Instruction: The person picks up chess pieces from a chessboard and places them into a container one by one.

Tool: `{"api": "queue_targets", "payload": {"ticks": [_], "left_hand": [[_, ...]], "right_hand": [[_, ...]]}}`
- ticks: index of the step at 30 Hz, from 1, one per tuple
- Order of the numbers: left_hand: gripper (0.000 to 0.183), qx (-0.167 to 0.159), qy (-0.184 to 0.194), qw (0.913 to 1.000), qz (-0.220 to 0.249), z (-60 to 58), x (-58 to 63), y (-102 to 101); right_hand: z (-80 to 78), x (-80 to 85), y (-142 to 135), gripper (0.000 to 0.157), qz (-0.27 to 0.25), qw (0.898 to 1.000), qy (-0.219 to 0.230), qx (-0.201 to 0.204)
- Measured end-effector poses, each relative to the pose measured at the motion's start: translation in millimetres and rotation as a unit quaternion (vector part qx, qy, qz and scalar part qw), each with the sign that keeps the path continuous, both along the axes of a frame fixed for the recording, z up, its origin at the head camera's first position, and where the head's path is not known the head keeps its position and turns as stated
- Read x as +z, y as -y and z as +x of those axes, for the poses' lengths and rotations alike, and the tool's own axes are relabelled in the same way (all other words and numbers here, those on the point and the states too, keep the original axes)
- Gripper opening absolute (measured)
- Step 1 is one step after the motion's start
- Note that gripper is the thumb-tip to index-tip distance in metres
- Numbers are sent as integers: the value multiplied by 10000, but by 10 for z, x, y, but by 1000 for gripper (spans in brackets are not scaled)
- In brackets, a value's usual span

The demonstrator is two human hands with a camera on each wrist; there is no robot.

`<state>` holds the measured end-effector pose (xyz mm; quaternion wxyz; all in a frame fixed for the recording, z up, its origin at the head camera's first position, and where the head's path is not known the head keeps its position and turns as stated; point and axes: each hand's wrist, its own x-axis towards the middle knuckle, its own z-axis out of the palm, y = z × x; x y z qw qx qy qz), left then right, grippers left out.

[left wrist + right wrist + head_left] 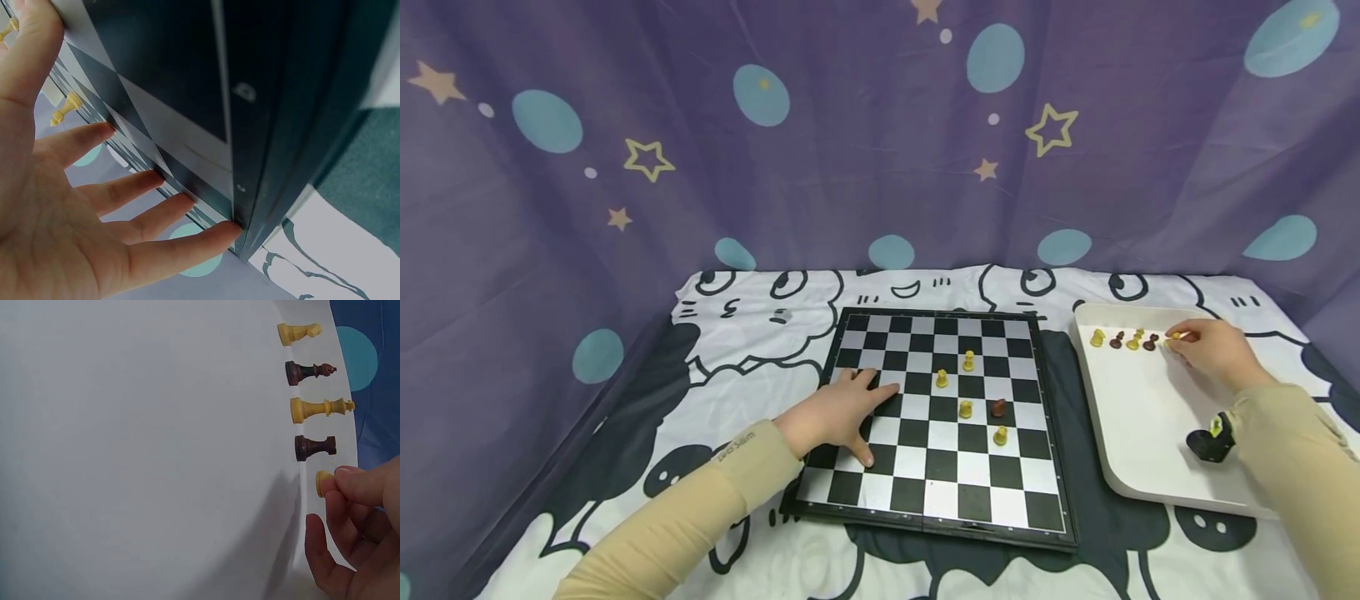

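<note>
My left hand (pixel 838 412) rests with spread fingers on the left part of a black-and-white chessboard (pixel 942 467). In the left wrist view its fingertips (pixel 153 179) touch the squares near the edge. Over at the far side of a white tray (pixel 1157 425), my right hand (pixel 1217 350) pinches a yellow chess piece (pixel 321 483) between thumb and finger; its upper part is hidden by them. Beside it in a row stand a dark rook (pixel 312 448), a yellow king (pixel 319 409), a dark bishop (pixel 307 373) and a yellow piece (pixel 297 333).
Several yellow pieces, one of them a yellow rook (pixel 968 360), stand on the board's right half near a dark red piece (pixel 997 408). Cartoon-print cloth (pixel 760 333) covers the table. A purple curtain (pixel 850 167) hangs behind.
</note>
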<state>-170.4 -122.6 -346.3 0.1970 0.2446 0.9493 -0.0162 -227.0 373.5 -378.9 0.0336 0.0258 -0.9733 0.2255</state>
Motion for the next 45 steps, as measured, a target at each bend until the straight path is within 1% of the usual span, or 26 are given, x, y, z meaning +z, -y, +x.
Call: {"api": "queue_targets", "payload": {"ticks": [4, 13, 19, 26, 33, 37, 39, 45], "left_hand": [[108, -21, -4, 10000, -6, -3, 0, -2], [109, -18, -27, 10000, -20, -9, -9, 4], [109, 22, 15, 10000, -41, -4, -10, 3], [109, -6, -57, 10000, -44, -2, -22, 8], [109, -2, -37, 10000, -8, -6, -23, 3], [109, -30, -44, 10000, 41, 2, -13, 3], [108, -49, -51, 10000, 62, 4, -8, 6], [108, -85, -79, 9999, 84, 4, -7, 14]], "right_hand": [[-4, -25, 17, 25, 49, 10000, 12, -64], [-42, -54, 45, 25, 35, 9996, 209, -195], [-30, -72, 49, 25, 3, 9997, 210, -97], [-34, -74, 50, 25, 67, 9996, 265, -53], [-44, -92, 23, 29, 43, 9992, 395, -28], [-38, -73, 5, 32, -45, 9989, 475, -3], [-35, -50, -3, 34, -100, 9984, 559, -24], [-36, 32, -15, 35, -147, 9980, 606, -45]]}}
